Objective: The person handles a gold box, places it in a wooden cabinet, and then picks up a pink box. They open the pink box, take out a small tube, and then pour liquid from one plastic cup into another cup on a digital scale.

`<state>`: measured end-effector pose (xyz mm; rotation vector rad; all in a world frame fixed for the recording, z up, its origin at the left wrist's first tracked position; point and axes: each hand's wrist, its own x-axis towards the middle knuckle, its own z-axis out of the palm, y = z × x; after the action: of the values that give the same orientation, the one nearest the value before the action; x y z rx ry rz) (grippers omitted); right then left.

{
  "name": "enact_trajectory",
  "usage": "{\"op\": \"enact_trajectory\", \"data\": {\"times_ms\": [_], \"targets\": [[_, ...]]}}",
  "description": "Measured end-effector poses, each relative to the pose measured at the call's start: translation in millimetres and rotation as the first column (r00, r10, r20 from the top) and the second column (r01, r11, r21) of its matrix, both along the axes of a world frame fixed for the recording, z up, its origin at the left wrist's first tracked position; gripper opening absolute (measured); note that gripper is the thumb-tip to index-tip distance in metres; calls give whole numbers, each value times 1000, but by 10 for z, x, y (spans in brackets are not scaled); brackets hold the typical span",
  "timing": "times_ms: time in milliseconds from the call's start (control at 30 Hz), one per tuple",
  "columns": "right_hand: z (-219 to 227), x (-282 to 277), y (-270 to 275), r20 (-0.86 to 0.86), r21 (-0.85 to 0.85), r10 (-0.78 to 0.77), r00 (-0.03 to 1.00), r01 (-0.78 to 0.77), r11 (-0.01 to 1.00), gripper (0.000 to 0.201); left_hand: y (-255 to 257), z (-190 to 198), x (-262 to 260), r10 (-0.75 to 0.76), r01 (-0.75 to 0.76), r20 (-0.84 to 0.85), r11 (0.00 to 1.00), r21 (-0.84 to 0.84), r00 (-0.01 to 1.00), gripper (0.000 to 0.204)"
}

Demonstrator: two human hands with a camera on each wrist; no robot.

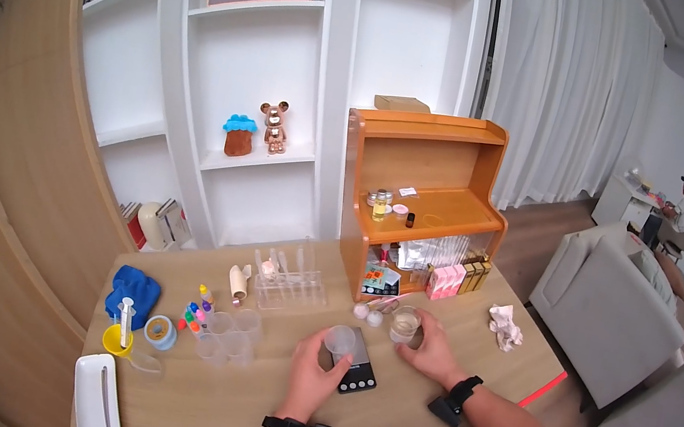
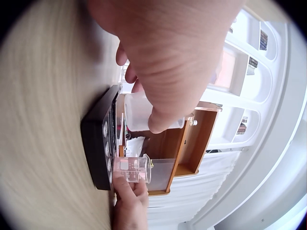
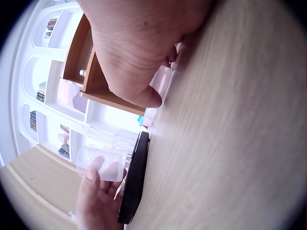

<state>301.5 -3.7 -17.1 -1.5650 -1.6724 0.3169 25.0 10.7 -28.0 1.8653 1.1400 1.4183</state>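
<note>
My left hand [image 1: 315, 375] holds a translucent plastic cup [image 1: 340, 339] between thumb and fingers, at the far end of a black pocket scale [image 1: 363, 379] with several round buttons. In the left wrist view the cup [image 2: 136, 112] sits at the scale's platform. To the right of the scale, my right hand [image 1: 433, 358] grips a small clear beaker [image 1: 406, 318] with clear liquid in it. White graduation marks show on the beaker [image 2: 132, 168] in the left wrist view. The right hand's fingertips are partly hidden in its own wrist view.
A wooden shelf unit [image 1: 423, 196] with bottles and boxes stands behind. Two small round white things [image 1: 374, 318] lie by the beaker. Left are several clear cups [image 1: 229, 335], a clear rack [image 1: 292, 289], a yellow cup [image 1: 117, 339] and a white tray [image 1: 90, 398]. Crumpled tissue [image 1: 506, 327] lies right.
</note>
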Motion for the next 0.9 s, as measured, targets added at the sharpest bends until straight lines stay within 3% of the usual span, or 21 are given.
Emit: {"op": "enact_trajectory", "data": {"times_ms": [200,267,467,633,700,733,800,833,900], "targets": [[-85,31,45,24,38,16,1000,-17,999,82,-11,62,-22,5,-5,-2,1000,4,1000,59],[-66,42,39,-61,6,52,997,-52,999,84,-11,71,-51,0,0,-108,1000,-2,994,60],[-182,199,-18,-126,56,35,991,-28,998,85,-21,75,-22,26,-25,-98,1000,9,995,59],[142,441,-450,-110,63,62,992,-55,996,70,-5,28,15,27,-28,-82,1000,-14,996,59],[315,442,-626,-249,-179,198,948,-246,952,65,3,7,25,37,-38,-80,999,-18,996,59],[300,388,-645,-251,-182,201,947,-250,951,65,19,1,25,20,-24,-104,999,-32,994,60],[241,140,-655,-208,-274,393,896,-439,856,65,51,-2,51,4,-11,-128,999,-52,992,61],[293,24,-618,-210,-278,394,895,-441,853,65,57,14,65,-2,-9,-154,998,-65,988,62],[386,-193,-526,54,-281,445,894,-414,866,75,48,63,77,-4,-13,-186,996,-88,983,63]]}}
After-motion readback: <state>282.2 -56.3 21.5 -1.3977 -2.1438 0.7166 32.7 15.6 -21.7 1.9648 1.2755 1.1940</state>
